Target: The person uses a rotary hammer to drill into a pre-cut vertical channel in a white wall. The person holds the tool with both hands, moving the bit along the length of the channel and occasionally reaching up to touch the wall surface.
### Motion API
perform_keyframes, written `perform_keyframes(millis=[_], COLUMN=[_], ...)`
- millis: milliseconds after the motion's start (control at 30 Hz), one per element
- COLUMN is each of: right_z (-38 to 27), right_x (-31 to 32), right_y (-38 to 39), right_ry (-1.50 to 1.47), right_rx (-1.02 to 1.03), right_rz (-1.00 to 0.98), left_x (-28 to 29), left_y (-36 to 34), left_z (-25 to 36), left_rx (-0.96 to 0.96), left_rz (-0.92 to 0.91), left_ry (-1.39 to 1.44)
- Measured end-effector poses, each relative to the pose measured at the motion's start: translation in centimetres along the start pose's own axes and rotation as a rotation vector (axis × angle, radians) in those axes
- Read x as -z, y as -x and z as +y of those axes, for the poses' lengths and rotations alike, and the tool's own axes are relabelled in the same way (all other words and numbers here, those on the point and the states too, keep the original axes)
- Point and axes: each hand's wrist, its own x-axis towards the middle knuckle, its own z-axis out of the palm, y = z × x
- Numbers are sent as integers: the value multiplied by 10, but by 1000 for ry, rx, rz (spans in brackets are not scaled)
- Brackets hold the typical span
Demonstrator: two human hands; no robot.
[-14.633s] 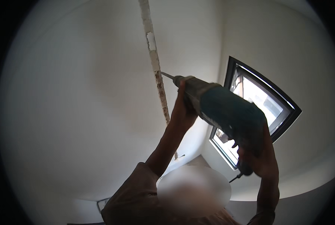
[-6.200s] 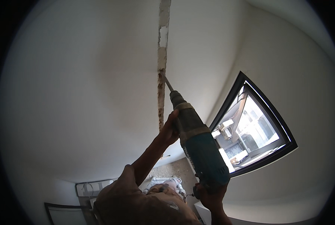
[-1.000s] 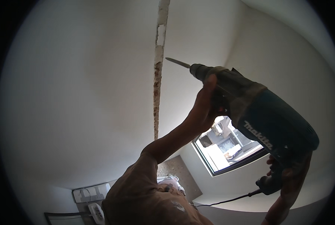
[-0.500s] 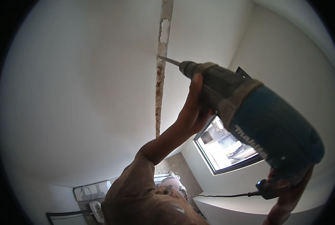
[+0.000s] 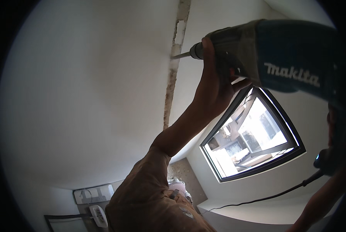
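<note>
A teal and dark grey rotary hammer (image 5: 293,46) spans the upper right, nearly level. Its steel bit (image 5: 181,55) meets a rough groove (image 5: 170,94) cut down the pale wall (image 5: 87,96). My left hand (image 5: 215,83) is wrapped round the front of the tool, behind the chuck, thumb on the near side. At the dim right edge my right hand (image 5: 331,123) grips the rear handle; most of its fingers are lost in shadow. The black power cord (image 5: 265,198) hangs from the handle and runs leftward.
A dark-framed window (image 5: 254,135) stands behind the tool on the right. Below my brown-sleeved arm lie a patch of bare floor (image 5: 184,174) and some pale items. White fittings (image 5: 98,215) and a dark-framed panel (image 5: 68,223) show at the lower left.
The rotary hammer's rear has swung up and rightward, so it sits more level. Both hands moved with it, and the bit stays at the groove. More of the window shows.
</note>
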Motion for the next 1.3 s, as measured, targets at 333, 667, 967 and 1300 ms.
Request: perform_keyframes(millis=[333, 667, 967, 1300], right_z=[-22, -57, 82, 137], right_x=[32, 55, 2, -140], right_y=[-67, 25, 238, 484], right_ry=[67, 148, 54, -392], right_rx=[6, 124, -195, -660], right_rz=[-168, -75, -255, -167], left_x=[-4, -23, 16, 93], left_y=[-23, -29, 167, 406], left_z=[-9, -47, -154, -294], left_rx=[-80, -132, 698, 1595], left_rz=[108, 15, 205, 577], left_ry=[112, 225, 128, 305])
